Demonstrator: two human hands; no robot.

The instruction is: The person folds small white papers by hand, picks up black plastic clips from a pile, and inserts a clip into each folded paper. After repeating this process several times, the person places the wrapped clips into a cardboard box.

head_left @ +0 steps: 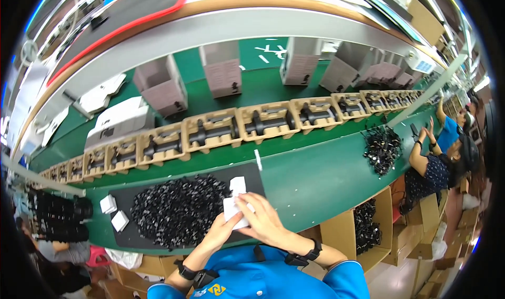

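Two hands [223, 230] [264, 222] curl fingers [261, 203] around one white carton [230, 207], right of one black heap [176, 210] and two white boxes [108, 204] [120, 221].

Mat [251, 175]: 1, on 1 green counter [315, 167]. On mat: 1 blk heap [179, 209], sm. parts, too many to ct. At mat's L end: 2 sm. white blocks [108, 204]. Over mat's R end: 2 hands, i.e. L hand [226, 229] & R hand [261, 218], w/ 1 white pc [230, 208] btwn. Beyond mat: 1 row kraft trays [271, 135], min. 9, end ones too tiny; behind those, min. 5 upright boxes [223, 79], R ones overlapping. Well R of mat: 1 loose pile [383, 147], blk, + 1 open carton [336, 233] w/ 1 dark batch [366, 228], pcs uncountable.
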